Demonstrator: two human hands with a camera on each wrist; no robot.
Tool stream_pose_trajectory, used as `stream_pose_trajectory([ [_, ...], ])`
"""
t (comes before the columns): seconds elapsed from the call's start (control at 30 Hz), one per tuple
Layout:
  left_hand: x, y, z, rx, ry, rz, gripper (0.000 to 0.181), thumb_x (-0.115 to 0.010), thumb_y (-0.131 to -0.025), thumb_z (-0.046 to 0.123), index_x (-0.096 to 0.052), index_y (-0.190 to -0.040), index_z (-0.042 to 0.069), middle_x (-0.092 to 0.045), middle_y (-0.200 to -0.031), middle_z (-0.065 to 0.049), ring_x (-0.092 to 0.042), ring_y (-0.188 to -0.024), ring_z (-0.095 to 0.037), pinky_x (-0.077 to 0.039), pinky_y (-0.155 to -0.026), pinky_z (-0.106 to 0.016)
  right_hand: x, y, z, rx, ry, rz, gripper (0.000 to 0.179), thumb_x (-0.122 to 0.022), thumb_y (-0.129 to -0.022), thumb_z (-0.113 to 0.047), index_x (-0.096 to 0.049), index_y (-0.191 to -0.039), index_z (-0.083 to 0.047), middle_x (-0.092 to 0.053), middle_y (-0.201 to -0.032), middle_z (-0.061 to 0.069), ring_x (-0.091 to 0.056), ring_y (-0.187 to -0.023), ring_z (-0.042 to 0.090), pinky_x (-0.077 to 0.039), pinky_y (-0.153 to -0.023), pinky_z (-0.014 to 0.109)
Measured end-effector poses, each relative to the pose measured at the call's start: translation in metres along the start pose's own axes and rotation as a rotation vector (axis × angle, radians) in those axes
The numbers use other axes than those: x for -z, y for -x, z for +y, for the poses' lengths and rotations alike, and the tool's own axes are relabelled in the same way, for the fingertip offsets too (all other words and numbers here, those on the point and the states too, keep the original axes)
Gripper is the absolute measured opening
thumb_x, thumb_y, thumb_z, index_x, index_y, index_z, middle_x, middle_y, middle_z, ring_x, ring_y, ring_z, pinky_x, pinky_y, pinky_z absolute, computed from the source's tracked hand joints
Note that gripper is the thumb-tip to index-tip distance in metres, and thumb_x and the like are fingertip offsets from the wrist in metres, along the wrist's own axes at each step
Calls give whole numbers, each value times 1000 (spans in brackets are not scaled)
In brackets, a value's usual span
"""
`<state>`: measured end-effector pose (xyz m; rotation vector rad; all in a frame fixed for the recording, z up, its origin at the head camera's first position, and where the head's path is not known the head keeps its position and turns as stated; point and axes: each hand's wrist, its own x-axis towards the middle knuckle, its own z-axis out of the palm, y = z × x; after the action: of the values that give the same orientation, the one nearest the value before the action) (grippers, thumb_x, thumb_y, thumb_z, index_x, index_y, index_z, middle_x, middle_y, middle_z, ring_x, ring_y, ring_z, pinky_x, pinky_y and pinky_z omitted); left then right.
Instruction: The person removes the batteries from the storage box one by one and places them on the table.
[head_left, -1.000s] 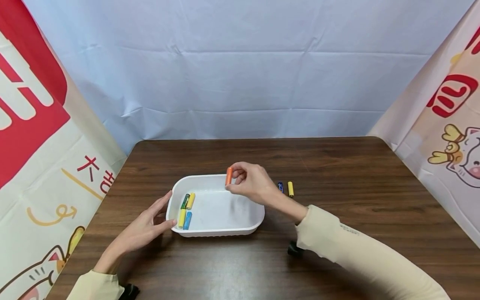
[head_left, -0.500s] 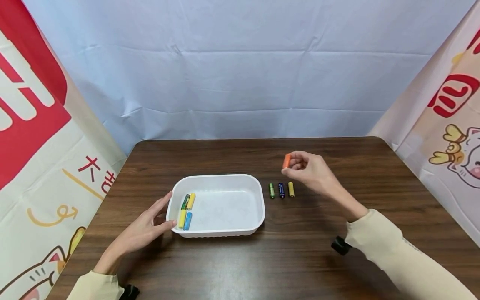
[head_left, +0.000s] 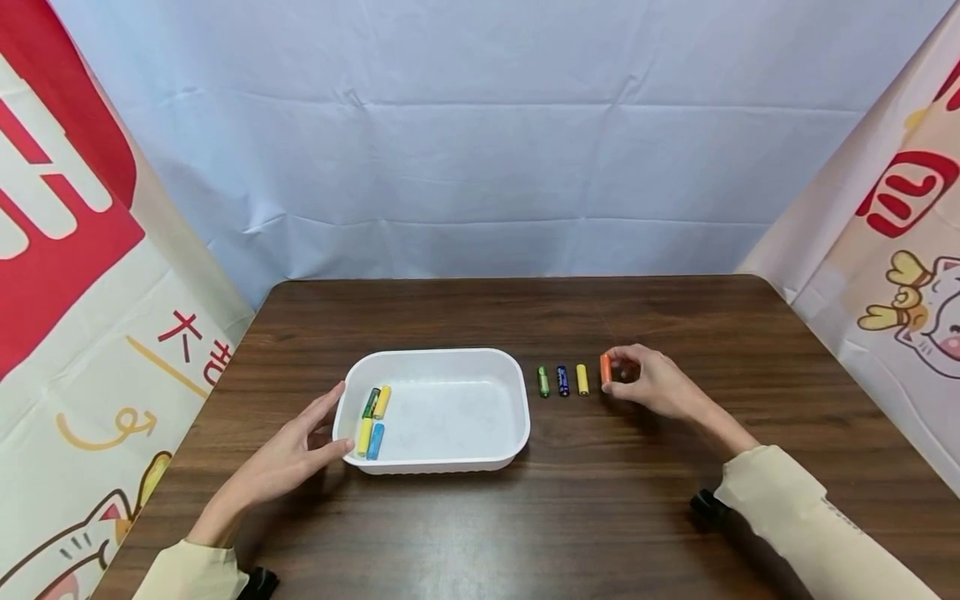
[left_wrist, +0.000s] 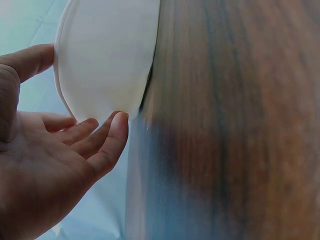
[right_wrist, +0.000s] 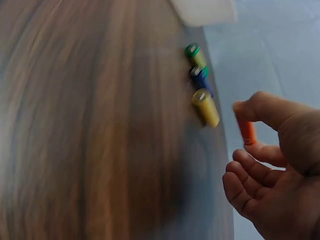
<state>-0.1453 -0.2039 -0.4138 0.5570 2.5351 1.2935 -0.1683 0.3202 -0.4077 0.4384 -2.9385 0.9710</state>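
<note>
My right hand (head_left: 654, 383) pinches an orange battery (head_left: 606, 369) by its ends between thumb and index finger, low over the table right of a short row. That row holds a green battery (head_left: 543, 382), a dark blue battery (head_left: 562, 381) and a yellow battery (head_left: 582, 379), lying side by side. In the right wrist view the orange battery (right_wrist: 246, 131) shows between the fingertips. A white tray (head_left: 450, 464) stands to the left with several batteries at its left end. With fingers spread, my left hand (head_left: 288, 450) touches the tray's left end, also seen in the left wrist view.
The brown wooden table (head_left: 480, 533) reaches back to a pale hanging cloth (head_left: 480, 183). Printed cloths (head_left: 60, 250) hang at the left and right sides. Inside the tray, yellow, green and blue batteries (head_left: 376, 442) lie in a cluster.
My right hand has carried the orange battery from over the tray to the right, then down toward the table beside the row. The left hand and the tray have stayed in place.
</note>
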Motion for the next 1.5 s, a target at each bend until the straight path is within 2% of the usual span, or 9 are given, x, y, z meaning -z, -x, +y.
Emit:
stream_pose_trajectory([
  [0.2, 0, 1, 1, -2, -28, 0, 78, -64, -89, 33, -16, -150, 25, -18, -151, -5, -45, -120, -26, -42, -92, -43, -9, 1, 11, 24, 69, -61, 32, -73, -82, -24, -63, -108, -9, -53, -87, 6, -43, -74, 19, -37, -62, 33],
  [0.33, 1, 1, 2, -5, -55, 8, 78, -63, -89, 34, -15, -150, 26, -19, -151, -4, -43, -122, -23, -40, -94, -44, -11, -1, 9, 15, 108, -63, 37, -73, -81, -22, -62, -112, -6, -52, -91, 7, -42, -76, 19, -37, -63, 33],
  [0.53, 0, 0, 1, -12, 4, -8, 78, -64, -89, 30, -16, -150, 22, -17, -152, -9, -45, -120, -30, -44, -91, -43, -15, -3, 9, 21, 144, -40, 42, -74, -80, -22, -61, -115, -3, -53, -94, 9, -46, -78, 20, -40, -67, 35],
  [0.87, -1, 1, 3, -11, 16, -9, 78, -64, -89, 29, -17, -150, 21, -18, -151, -12, -46, -119, -32, -44, -90, -44, -17, -4, 11, 16, 139, -32, 46, -73, -81, -22, -59, -118, -1, -53, -97, 10, -46, -79, 20, -41, -68, 35],
  [1.23, -1, 1, 3, 0, 30, -12, 78, -65, -89, 30, -17, -150, 23, -18, -151, -11, -45, -120, -31, -43, -92, -44, -19, -1, 11, -7, 117, 0, 58, -75, -79, -25, -52, -125, 3, -53, -101, 12, -48, -81, 21, -40, -68, 36],
  [1.5, -1, 1, 0, -1, -6, -2, 78, -64, -88, 33, -17, -150, 24, -18, -151, -9, -44, -121, -30, -43, -92, -44, -19, 1, 11, -14, 112, 14, 60, -75, -79, -26, -51, -127, 3, -54, -102, 13, -48, -82, 21, -40, -68, 37],
])
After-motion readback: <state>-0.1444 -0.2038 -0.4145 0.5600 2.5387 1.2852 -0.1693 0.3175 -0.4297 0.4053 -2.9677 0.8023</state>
